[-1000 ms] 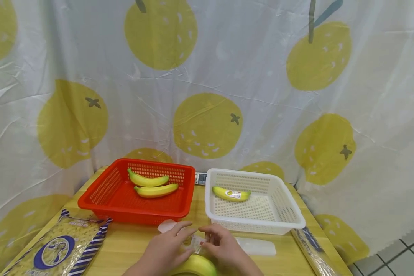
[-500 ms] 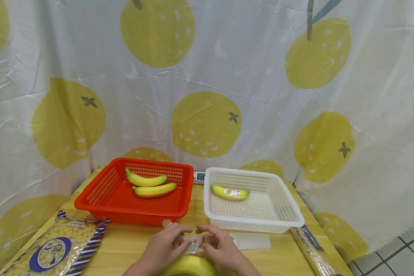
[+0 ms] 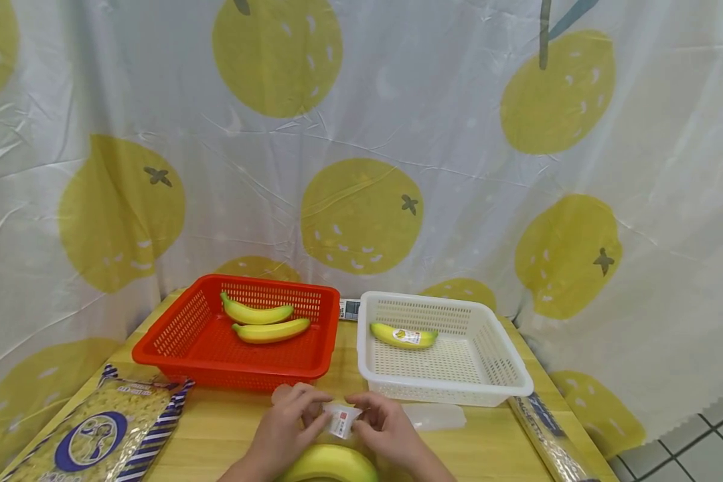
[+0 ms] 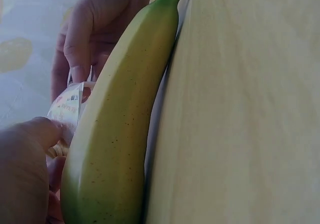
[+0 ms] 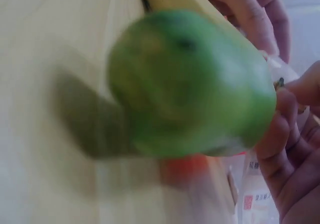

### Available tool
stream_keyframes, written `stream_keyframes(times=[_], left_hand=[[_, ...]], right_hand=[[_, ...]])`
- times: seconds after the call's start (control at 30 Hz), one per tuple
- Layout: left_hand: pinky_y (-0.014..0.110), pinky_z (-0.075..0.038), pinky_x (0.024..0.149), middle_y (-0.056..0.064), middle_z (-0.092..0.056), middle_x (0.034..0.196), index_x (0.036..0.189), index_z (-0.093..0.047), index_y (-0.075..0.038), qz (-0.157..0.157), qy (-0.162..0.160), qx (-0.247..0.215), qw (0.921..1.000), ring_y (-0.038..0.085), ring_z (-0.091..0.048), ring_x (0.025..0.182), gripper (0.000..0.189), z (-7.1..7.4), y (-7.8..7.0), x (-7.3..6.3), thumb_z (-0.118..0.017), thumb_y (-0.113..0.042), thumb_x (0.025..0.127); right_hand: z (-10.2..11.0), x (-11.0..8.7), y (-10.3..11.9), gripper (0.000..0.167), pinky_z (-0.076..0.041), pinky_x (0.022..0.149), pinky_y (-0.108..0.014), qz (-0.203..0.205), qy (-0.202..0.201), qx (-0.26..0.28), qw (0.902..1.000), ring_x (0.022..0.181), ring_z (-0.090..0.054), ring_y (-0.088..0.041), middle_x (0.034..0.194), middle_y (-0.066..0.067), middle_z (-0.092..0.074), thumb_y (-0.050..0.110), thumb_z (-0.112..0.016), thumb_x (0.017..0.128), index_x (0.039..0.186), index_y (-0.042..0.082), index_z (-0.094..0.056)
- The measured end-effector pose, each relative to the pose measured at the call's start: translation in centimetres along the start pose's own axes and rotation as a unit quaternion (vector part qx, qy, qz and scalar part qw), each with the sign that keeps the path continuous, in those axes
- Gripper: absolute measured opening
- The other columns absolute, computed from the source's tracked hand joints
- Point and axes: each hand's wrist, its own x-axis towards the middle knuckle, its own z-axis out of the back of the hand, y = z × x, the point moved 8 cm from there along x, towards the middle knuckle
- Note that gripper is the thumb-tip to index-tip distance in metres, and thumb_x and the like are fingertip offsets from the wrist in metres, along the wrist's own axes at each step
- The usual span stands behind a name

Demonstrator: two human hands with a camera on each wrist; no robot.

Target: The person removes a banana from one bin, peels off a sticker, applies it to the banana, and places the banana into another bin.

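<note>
My left hand [image 3: 286, 427] and right hand [image 3: 393, 428] face each other low in the head view. Between them a strip of printed stickers [image 3: 341, 421] bends upward, pinched from both sides by thumbs and fingers. Its translucent part [image 3: 435, 416] sticks out past the right hand. Just in front of the hands a yellow banana [image 3: 331, 463] lies crosswise on the table. In the left wrist view the banana [image 4: 117, 114] covers part of the fingers. The banana's green tip [image 5: 185, 84] fills the middle of the right wrist view, with more printed strip [image 5: 256, 194] below.
Behind the left hand stands a red basket [image 3: 235, 376] with two bananas. A white basket [image 3: 434, 393] to its right holds one banana bearing a label [image 3: 406, 336]. A patterned pasta bag [image 3: 96, 438] lies left; a long wrapped package [image 3: 545, 435] lies right.
The strip has shifted left through the hands, and its right end now reaches less far. The sticker part between the fingers has bent up. Both hands stay near the same place.
</note>
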Motion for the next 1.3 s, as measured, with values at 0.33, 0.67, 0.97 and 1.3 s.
stream_keyframes(times=[0.33,0.67,0.97,1.3], left_hand=[[0.012,-0.048,0.063,-0.013,-0.065,0.102,0.101,-0.073,-0.026,-0.043,0.026,-0.044,0.9978,-0.001,-0.06,0.078,0.032,-0.6,-0.9,-0.6,-0.089,-0.009,0.079],[0.012,-0.05,0.063,-0.015,-0.068,0.103,0.103,-0.071,-0.027,-0.03,0.063,-0.045,0.9966,0.0,-0.06,0.077,0.03,-1.0,-0.7,-0.5,-0.091,-0.027,0.08],[0.011,-0.048,0.063,-0.017,-0.067,0.093,0.101,-0.072,-0.027,-0.039,0.041,-0.02,0.9982,-0.001,-0.06,0.074,0.032,-0.9,-1.0,-0.5,-0.093,-0.024,0.076],[0.009,-0.045,0.062,-0.016,-0.066,0.083,0.093,-0.073,-0.026,-0.056,0.021,-0.009,0.9982,-0.002,-0.06,0.071,0.026,-0.8,-1.4,-0.4,-0.092,-0.023,0.076]], right_hand=[[-0.2,0.1,-0.4,0.019,-0.054,0.064,-0.018,-0.003,-0.014,0.015,0.9998,0.075,-0.064,-0.001,0.094,-0.025,-0.073,-0.003,-0.066,0.093,0.112,-0.002,-0.071],[-0.3,0.0,-0.5,0.018,-0.056,0.069,-0.02,-0.019,-0.004,0.032,0.9993,0.079,-0.066,-0.003,0.095,-0.025,-0.073,-0.002,-0.065,0.093,0.11,-0.001,-0.07],[-0.6,0.0,-0.1,0.014,-0.059,0.074,-0.024,0.005,0.004,0.065,0.9978,0.084,-0.069,-0.005,0.099,-0.027,-0.073,0.0,-0.067,0.095,0.108,-0.003,-0.07],[-0.9,-0.1,-0.3,0.011,-0.056,0.072,-0.02,0.009,0.013,0.073,0.9972,0.081,-0.066,-0.003,0.097,-0.029,-0.071,0.002,-0.066,0.097,0.106,-0.003,-0.071]])
